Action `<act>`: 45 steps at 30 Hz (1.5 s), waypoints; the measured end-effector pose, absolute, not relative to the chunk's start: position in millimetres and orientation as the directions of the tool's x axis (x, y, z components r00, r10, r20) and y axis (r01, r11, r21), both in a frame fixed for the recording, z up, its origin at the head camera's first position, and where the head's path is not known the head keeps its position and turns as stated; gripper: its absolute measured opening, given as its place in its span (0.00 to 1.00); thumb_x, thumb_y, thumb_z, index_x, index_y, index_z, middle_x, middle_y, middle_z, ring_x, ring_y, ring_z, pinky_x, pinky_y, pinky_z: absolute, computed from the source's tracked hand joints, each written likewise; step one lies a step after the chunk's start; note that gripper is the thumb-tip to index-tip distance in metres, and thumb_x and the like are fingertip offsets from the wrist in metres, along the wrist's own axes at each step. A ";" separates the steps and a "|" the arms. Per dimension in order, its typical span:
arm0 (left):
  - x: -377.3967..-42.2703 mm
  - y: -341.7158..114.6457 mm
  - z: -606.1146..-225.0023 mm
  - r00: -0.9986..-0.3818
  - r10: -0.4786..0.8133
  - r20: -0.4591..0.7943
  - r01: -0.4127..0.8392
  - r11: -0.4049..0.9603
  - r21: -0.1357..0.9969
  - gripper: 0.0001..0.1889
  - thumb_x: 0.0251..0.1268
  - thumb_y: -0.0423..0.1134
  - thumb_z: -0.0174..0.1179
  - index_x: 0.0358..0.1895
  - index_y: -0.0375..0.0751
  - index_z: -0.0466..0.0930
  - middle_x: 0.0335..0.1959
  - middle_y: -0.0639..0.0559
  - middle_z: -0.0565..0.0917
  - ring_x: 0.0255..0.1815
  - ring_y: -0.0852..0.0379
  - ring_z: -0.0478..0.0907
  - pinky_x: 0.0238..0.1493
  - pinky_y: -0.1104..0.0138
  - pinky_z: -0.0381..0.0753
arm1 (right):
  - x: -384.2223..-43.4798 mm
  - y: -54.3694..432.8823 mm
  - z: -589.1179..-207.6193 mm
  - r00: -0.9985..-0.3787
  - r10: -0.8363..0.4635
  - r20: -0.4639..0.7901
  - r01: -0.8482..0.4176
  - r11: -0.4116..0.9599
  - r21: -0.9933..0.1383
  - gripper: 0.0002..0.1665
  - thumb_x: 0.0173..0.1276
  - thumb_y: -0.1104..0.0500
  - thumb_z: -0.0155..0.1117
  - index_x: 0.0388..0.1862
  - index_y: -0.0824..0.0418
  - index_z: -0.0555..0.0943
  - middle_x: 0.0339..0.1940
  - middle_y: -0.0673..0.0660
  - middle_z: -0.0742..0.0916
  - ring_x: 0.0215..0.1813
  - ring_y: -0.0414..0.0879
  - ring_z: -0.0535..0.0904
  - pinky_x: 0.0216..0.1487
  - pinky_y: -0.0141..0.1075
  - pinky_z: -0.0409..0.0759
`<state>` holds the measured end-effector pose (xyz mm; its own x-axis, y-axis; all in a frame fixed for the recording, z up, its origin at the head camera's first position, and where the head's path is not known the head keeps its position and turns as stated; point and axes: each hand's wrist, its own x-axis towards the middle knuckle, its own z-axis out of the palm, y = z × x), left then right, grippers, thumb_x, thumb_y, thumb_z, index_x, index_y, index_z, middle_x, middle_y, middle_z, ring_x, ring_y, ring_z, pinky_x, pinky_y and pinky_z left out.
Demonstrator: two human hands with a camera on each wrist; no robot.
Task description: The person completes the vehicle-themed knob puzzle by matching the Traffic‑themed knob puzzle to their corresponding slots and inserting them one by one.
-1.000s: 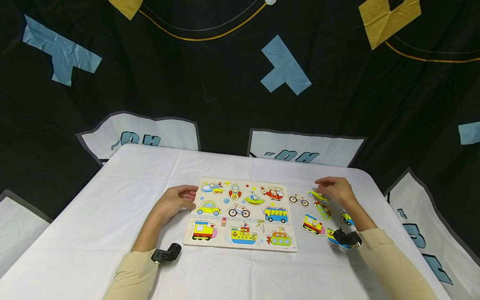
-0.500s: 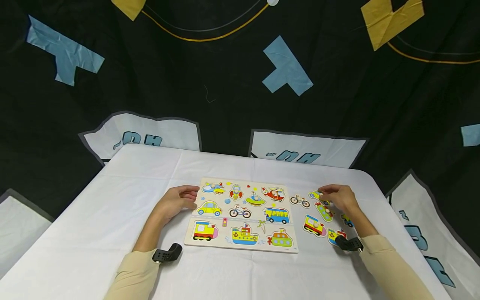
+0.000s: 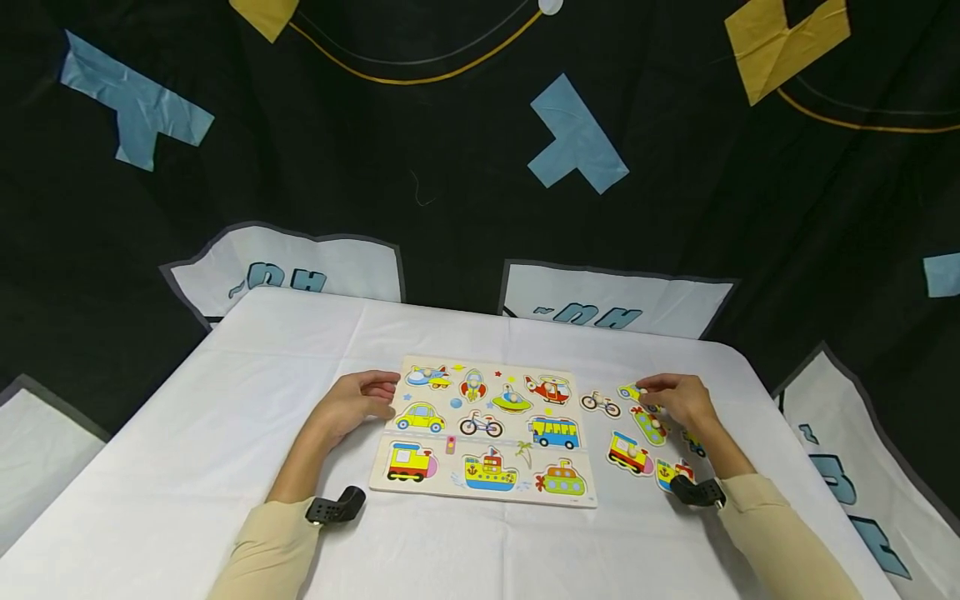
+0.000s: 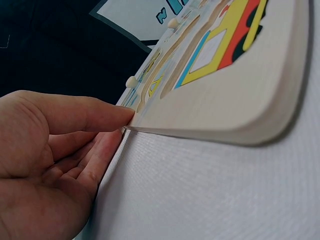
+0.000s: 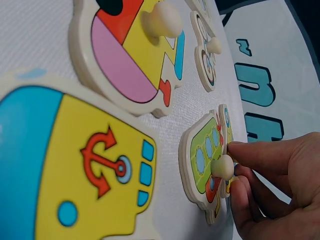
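My left hand [image 3: 352,406] is at the left edge of a wooden puzzle board [image 3: 450,483] with printed vehicles. In the left wrist view, its thumb [image 4: 95,114] lies on the board's edge and the curled fingers sit against the side below, pinching it. My right hand [image 3: 681,400] reaches over the loose pieces to the right of the board. Its thumb and fingers close on a yellow car puzzle piece [image 3: 628,391], which the hand partly covers. In the right wrist view, a green submarine piece [image 5: 200,150] with a knob stands in front of the car piece, hiding the car's knob.
Nearby on the white cloth [image 3: 510,550] lie a bicycle piece [image 3: 600,405], a train piece [image 3: 628,455], a ship piece [image 3: 667,474] and a blue vehicle piece [image 3: 694,444] partly behind the right forearm. A black curtain [image 3: 450,208] hangs behind the table.
My right hand has come slightly nearer and to the right, its fingers now over the right part of the car piece. My left hand stays at the board's edge.
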<state>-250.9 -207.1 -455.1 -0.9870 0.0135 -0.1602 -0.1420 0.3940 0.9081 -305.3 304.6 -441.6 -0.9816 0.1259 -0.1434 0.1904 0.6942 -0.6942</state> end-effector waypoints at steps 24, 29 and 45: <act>-250.3 -206.9 -454.5 -0.987 0.013 -0.162 -0.144 0.393 0.908 0.33 0.50 0.27 0.68 0.66 0.35 0.76 0.53 0.42 0.83 0.51 0.51 0.78 0.47 0.70 0.78 | -307.2 301.9 -437.2 -0.980 0.139 -0.139 0.197 0.728 -0.656 0.20 0.70 0.55 0.66 0.56 0.63 0.85 0.59 0.68 0.84 0.58 0.61 0.77 0.57 0.53 0.75; -250.5 -207.5 -454.3 -0.987 0.014 -0.161 -0.142 0.394 0.908 0.33 0.50 0.27 0.69 0.66 0.35 0.76 0.52 0.42 0.83 0.51 0.51 0.78 0.47 0.70 0.78 | -308.4 297.6 -428.8 -0.982 0.123 -0.146 0.189 0.738 -0.648 0.20 0.70 0.55 0.66 0.57 0.62 0.85 0.61 0.67 0.83 0.59 0.61 0.76 0.57 0.54 0.75; -250.2 -206.3 -452.7 -0.986 0.007 -0.167 -0.151 0.400 0.904 0.33 0.52 0.27 0.68 0.66 0.35 0.76 0.53 0.42 0.83 0.50 0.51 0.78 0.48 0.69 0.77 | -308.8 271.4 -410.8 -0.993 0.037 -0.115 0.104 0.750 -0.653 0.18 0.68 0.56 0.68 0.54 0.61 0.87 0.54 0.63 0.87 0.53 0.55 0.78 0.52 0.44 0.77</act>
<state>-250.2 -206.3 -452.7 -0.9859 0.0065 -0.1674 -0.1508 0.4001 0.9040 -308.8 271.4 -410.8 -0.9926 0.0369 -0.1154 0.1038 0.7504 -0.6528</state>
